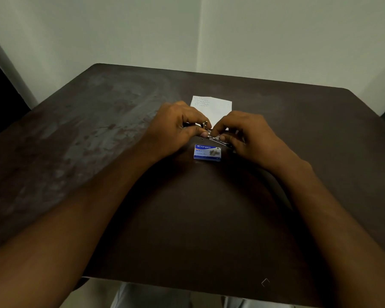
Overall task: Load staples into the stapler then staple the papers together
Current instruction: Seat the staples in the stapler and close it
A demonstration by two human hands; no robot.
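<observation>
Head view: both hands are meeting over the middle of a dark brown counter [209, 218]. Left hand [176, 127] and right hand [245, 132] are together pinching a small metal stapler [211, 135], fingers closed around it, just above the counter. A blue staple box [207, 152] is lying directly beneath them, nearer the person. White papers [213, 107] are lying flat just beyond the hands.

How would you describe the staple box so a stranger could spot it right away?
On the dark table, look just in front of the two hands holding the stapler. The staple box lies flat there, nearer the viewer than the paper. It is the only blue thing there, with white lettering.
</observation>
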